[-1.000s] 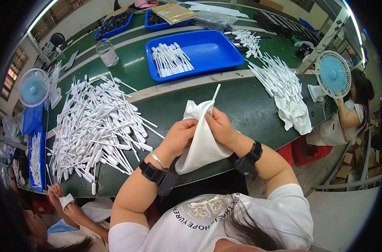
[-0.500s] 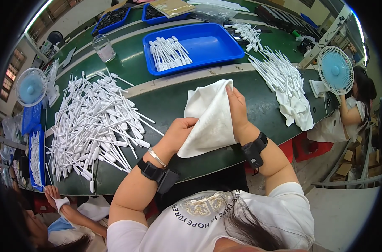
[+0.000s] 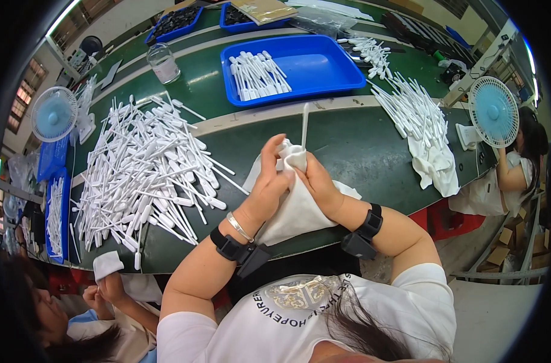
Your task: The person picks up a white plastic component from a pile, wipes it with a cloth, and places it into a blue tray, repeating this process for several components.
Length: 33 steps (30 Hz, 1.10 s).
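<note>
My left hand (image 3: 268, 189) and my right hand (image 3: 321, 189) are both closed on a white cloth (image 3: 296, 215) over the green table. The cloth is bunched between my fingers at its top and hangs loose below. A slim white plastic stick (image 3: 305, 124) stands upright out of the bunched part, beside my right thumb; its lower portion is hidden by the cloth. To the left lies a large loose heap of white plastic sticks (image 3: 145, 175) with wider paddle-like ends.
A blue tray (image 3: 327, 63) ahead holds a row of sticks. At right, more sticks (image 3: 412, 109) rest on another crumpled cloth (image 3: 433, 166). A clear bottle (image 3: 163, 63) and two fans (image 3: 493, 112) stand around. People sit at the lower left and far right, the left one handling a cloth.
The cloth, earlier spread between my hands, is now gathered around a white stick. My left hand has moved up and my right hand lower and inward. The person at left has raised a cloth.
</note>
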Motion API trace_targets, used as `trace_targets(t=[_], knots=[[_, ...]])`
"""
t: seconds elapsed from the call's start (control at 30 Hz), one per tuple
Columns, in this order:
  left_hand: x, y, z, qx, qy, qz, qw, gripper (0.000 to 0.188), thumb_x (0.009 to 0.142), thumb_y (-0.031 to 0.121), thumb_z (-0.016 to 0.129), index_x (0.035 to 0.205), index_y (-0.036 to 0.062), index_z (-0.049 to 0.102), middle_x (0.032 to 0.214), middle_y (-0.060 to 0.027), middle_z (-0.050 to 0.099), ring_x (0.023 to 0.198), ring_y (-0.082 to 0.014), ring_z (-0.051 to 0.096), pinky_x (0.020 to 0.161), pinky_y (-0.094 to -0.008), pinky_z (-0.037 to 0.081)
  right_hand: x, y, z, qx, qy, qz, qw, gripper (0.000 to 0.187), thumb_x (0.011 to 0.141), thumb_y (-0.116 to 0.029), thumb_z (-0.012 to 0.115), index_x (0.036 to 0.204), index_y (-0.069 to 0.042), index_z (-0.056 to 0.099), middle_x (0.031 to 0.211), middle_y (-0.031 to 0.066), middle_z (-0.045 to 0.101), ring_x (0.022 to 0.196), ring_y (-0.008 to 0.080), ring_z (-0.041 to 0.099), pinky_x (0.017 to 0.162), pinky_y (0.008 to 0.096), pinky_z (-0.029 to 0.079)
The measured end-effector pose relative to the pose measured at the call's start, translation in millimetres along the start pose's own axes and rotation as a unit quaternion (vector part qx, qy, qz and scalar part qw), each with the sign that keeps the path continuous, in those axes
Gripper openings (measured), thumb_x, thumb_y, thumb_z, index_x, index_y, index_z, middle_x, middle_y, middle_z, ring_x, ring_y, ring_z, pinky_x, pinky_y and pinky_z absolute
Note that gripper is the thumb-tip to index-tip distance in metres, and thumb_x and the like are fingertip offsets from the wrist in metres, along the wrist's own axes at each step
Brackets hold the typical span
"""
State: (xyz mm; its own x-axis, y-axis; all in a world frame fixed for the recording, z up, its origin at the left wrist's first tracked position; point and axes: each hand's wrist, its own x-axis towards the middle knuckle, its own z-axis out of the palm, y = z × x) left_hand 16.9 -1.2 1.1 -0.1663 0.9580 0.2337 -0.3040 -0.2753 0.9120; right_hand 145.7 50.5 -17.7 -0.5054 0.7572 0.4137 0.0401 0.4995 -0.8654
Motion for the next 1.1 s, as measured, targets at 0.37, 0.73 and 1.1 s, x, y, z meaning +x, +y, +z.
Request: trace_targets(t=[0.37,0.73,1.1], knots=[[12,22,-23,0.042,0.075,-0.031,0.996,0.012,0.091,0.013,0.048,0.09,0.0014,0.051,0.067,-0.0011,0.053,0.057,-0.0067,0.051,0.054,-0.0198,0.044,3,-11,-17,-0.251,-0.155,0.032,0.955,0.025,0.088,-0.026,0.051,0.082,-0.001,0.049,0.063,0.0193,0.056,0.065,0.0349,0.057,0.056,0.0389,0.045],[18,19,-26,0.005,0.1,-0.001,0.995,0.011,0.09,0.012,0.048,0.089,0.0018,0.05,0.073,-0.0033,0.056,0.062,-0.0083,0.055,0.056,-0.0213,0.047,11,11,-20,0.032,-0.037,0.047,0.998,0.022,0.091,-0.018,0.045,0.102,-0.001,0.053,0.077,0.0072,0.058,0.071,0.014,0.056,0.065,0.0291,0.045],[4,16,-11,-0.019,0.083,0.046,0.995,0.01,0.091,0.009,0.047,0.093,0.0,0.051,0.08,-0.0048,0.058,0.068,-0.0096,0.057,0.062,-0.0217,0.046,5,-26,-16,0.218,-0.149,0.209,0.941,0.022,0.093,-0.017,0.042,0.104,-0.002,0.053,0.091,0.0029,0.058,0.079,0.0127,0.056,0.071,0.0254,0.047]])
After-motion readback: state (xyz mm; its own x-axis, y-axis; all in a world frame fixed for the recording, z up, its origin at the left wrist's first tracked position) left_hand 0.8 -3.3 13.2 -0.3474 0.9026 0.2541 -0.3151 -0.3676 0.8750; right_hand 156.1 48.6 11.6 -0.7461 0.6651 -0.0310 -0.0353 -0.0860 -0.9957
